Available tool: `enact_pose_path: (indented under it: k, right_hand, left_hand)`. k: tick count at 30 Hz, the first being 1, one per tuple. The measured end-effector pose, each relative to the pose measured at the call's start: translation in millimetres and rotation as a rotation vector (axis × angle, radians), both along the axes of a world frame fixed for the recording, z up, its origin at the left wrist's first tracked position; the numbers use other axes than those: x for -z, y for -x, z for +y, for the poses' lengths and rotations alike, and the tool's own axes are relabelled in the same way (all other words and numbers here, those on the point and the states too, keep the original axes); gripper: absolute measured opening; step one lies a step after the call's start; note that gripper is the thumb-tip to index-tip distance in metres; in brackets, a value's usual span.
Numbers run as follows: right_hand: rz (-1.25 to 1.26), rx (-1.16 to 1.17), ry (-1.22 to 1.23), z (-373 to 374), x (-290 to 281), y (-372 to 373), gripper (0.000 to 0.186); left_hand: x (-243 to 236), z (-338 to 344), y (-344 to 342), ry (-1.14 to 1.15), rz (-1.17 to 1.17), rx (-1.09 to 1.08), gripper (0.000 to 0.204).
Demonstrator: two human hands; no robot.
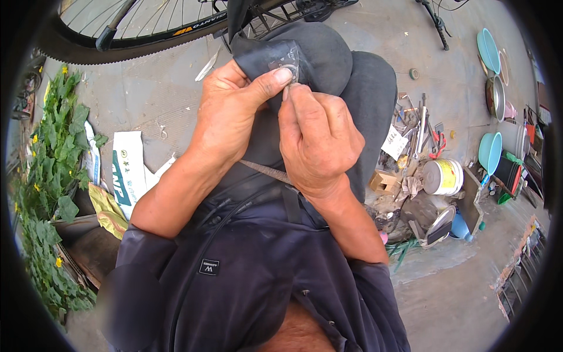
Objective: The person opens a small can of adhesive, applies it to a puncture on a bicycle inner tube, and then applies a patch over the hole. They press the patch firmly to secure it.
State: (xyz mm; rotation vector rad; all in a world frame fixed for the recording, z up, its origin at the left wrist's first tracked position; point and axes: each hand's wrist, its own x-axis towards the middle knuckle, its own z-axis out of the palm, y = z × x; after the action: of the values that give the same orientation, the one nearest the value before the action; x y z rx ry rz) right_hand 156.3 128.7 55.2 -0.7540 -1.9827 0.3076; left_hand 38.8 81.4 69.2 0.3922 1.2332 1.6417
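My left hand grips a fold of black rubber inner tube draped over my knee, its thumb pressed flat on the tube. My right hand is closed around a thin grey metal file. The file's pointed end sticks out below the palm toward my left wrist, and its upper end meets the tube right beside my left thumb tip. Both hands touch at that spot. My dark trouser knees lie under the tube.
A bicycle wheel stands at the top left. Leafy plants with yellow flowers and white printed bags lie at left. Scattered hand tools, a white tin, a cardboard box and turquoise basins crowd the right.
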Motion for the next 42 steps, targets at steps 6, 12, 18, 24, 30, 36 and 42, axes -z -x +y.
enact_pose_path:
  k: [6,12,18,24,30,36,42]
  right_hand:
    - [0.082,0.003,-0.045,3,8,4,0.025]
    - [0.069,0.005,0.016,2,2,2,0.024]
    - [-0.003,-0.012,0.001,-1,0,-1,0.025]
    - [0.034,-0.013,-0.011,2,-1,-1,0.023]
    - [0.276,0.061,0.666,-3,-14,0,0.013]
    - [0.407,0.109,0.797,9,-16,-10,0.018]
    - [0.147,-0.051,0.899,29,-35,-10,0.030]
  left_hand:
    - [-1,1,1,-0.005,-0.029,0.018,0.013]
    - [-2,-1,5,0.001,-0.088,0.056,0.015]
    - [-2,-2,6,-0.003,-0.105,0.076,0.016]
    - [-3,-2,9,-0.010,-0.164,0.093,0.016]
    - [-5,-1,5,0.052,-0.099,0.068,0.019]
    - [-5,-2,2,0.064,-0.062,0.049,0.019]
    - [-1,-2,-1,0.037,0.013,0.058,0.021]
